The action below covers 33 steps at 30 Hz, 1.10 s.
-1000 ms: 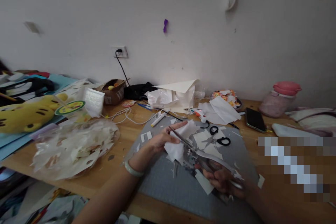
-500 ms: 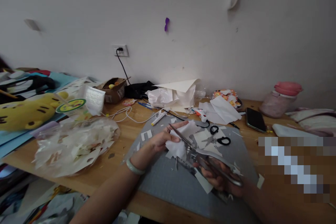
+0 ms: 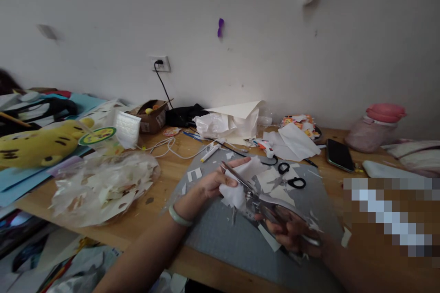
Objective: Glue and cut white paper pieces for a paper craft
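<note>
A long wooden table runs under a white wall, and on it lies a grey rectangular cutting mat where the work is going on. To the left of the mat sits a clear plastic bag of white paper offcuts, and further left a yellow striped plush toy. On the far part of the mat rests a small pair of black-handled scissors, untouched.

Over the mat, the left hand pinches a crumpled white paper piece, thumb and fingers closed on its left edge, holding it up off the mat. The right hand is wrapped around the handles of large silver metal scissors, whose blades are parted with the paper between them.

The step in hand looks like a cut partway through the sheet. The next move seems to call for closing the blades while the left hand keeps the paper taut and turns it to follow the line.
</note>
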Each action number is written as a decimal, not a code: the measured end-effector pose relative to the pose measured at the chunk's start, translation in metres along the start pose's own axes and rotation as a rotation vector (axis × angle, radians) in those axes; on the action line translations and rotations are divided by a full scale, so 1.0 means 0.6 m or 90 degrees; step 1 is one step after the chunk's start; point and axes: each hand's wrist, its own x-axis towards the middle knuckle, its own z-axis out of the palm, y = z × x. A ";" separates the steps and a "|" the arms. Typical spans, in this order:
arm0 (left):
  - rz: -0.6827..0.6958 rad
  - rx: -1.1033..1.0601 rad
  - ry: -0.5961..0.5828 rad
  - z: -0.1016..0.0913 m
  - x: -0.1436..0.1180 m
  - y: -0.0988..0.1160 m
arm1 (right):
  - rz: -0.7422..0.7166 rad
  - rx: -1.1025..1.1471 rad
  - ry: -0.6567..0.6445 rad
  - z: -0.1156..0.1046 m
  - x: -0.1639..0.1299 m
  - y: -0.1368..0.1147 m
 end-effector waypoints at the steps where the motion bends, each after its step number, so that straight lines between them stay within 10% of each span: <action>1: 0.002 -0.002 -0.006 0.000 -0.001 0.000 | -0.004 0.010 -0.013 0.001 0.000 0.000; 17: -0.065 0.097 -0.050 -0.006 0.005 -0.015 | -0.048 -0.025 -0.039 0.014 0.008 -0.001; 28: -0.117 0.762 0.066 -0.034 -0.003 0.051 | -0.091 0.078 -0.022 0.012 -0.004 -0.016; 33: -0.185 0.795 0.069 -0.038 -0.030 0.085 | -0.147 0.094 -0.013 0.010 -0.008 -0.026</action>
